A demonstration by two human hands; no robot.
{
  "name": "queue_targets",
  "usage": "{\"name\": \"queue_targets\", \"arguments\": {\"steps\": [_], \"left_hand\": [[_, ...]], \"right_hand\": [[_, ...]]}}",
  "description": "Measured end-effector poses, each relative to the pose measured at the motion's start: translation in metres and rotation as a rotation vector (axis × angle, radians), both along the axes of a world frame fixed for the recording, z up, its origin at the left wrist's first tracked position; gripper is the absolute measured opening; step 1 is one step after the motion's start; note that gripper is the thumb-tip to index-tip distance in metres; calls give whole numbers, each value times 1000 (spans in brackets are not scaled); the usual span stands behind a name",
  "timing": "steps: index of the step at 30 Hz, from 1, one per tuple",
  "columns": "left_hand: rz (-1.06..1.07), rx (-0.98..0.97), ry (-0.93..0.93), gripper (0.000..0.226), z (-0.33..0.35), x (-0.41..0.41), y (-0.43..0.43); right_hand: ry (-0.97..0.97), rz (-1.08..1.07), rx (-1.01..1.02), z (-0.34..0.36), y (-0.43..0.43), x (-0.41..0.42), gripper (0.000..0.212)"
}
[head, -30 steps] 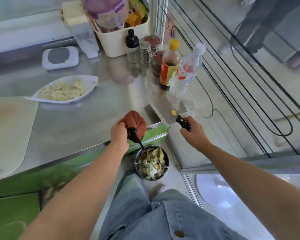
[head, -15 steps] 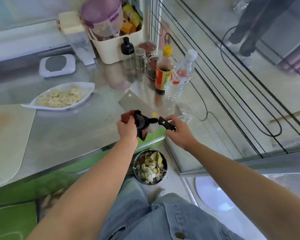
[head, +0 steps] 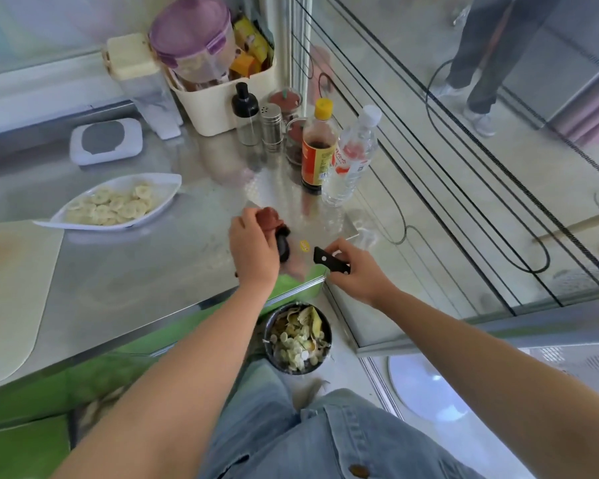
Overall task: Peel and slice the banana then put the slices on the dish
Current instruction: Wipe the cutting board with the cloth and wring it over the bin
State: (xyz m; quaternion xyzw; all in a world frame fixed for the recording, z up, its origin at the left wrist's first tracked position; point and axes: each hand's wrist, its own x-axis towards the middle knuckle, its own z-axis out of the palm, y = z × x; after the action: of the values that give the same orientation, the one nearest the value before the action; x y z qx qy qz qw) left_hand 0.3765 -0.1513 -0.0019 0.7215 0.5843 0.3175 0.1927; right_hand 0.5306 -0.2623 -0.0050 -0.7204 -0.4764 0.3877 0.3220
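Several banana slices (head: 116, 206) lie on a white boat-shaped dish (head: 168, 184) at the left of the steel counter. My right hand (head: 355, 271) grips the black handle of a cleaver (head: 329, 221), whose wide blade lies flat over the counter's right corner. My left hand (head: 253, 252) holds a reddish-brown cloth (head: 269, 217) against the blade near the handle. A pale cutting board (head: 13, 288) lies at the far left. Below the counter edge, a round bin (head: 297, 337) holds banana peel and scraps.
A sauce bottle (head: 318, 146), a water bottle (head: 350, 157), shakers and jars stand behind the cleaver. A cream basket (head: 218, 98) with containers sits at the back, and a white lidded box (head: 106, 140) to its left. Cables run over the glass at the right.
Both hands rose from the counter's edge above the bin onto the counter. The cleaver blade swung flat over the corner and the cloth came onto it.
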Motion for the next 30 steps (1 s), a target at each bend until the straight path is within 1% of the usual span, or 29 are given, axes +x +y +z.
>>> {"name": "queue_targets", "arguments": {"steps": [2, 4, 5, 6, 7, 9, 10, 11, 12, 14, 15, 18, 21, 23, 26, 30], "left_hand": [[134, -18, 16, 28, -3, -17, 10], [319, -181, -79, 33, -9, -32, 20], [386, -313, -163, 34, -14, -36, 23], [422, -458, -299, 33, -19, -38, 25], [442, -631, -503, 30, -17, -36, 25], [415, -995, -1005, 18, -6, -24, 18], [358, -1121, -1185, 20, 0, -19, 12], [278, -1181, -1296, 25, 6, -14, 9], [220, -1197, -1384, 28, 10, -11, 8], [219, -1165, -1512, 29, 13, -13, 11], [263, -1128, -1576, 27, 13, -17, 16], [371, -975, -1672, 26, 7, -33, 35], [401, -892, -1669, 26, 10, -44, 43], [420, -884, -1654, 26, 9, -48, 45], [439, -922, -1610, 27, 7, -51, 46], [404, -1001, -1461, 23, 4, -59, 49]], "right_hand": [[96, -61, -20, 2, -7, 4, 32], [236, -141, -25, 9, -9, 5, 30], [317, -186, -32, 12, -7, 5, 30], [392, -225, -40, 13, -4, 4, 32], [457, -247, -52, 14, 0, 3, 35], [551, -235, -95, 14, 7, 0, 37], [580, -212, -125, 12, 11, -2, 36], [600, -191, -154, 11, 13, -3, 34], [612, -179, -182, 9, 14, -3, 33], [611, -160, -225, 6, 12, -1, 37], [601, -147, -245, 5, 10, 2, 39], [571, -141, -293, 2, 5, 11, 44], [538, -203, -271, 0, 6, 15, 42], [484, -253, -245, -1, 13, 13, 38], [396, -311, -223, -2, 33, 6, 35], [326, -325, -213, 0, 68, -5, 21]]}}
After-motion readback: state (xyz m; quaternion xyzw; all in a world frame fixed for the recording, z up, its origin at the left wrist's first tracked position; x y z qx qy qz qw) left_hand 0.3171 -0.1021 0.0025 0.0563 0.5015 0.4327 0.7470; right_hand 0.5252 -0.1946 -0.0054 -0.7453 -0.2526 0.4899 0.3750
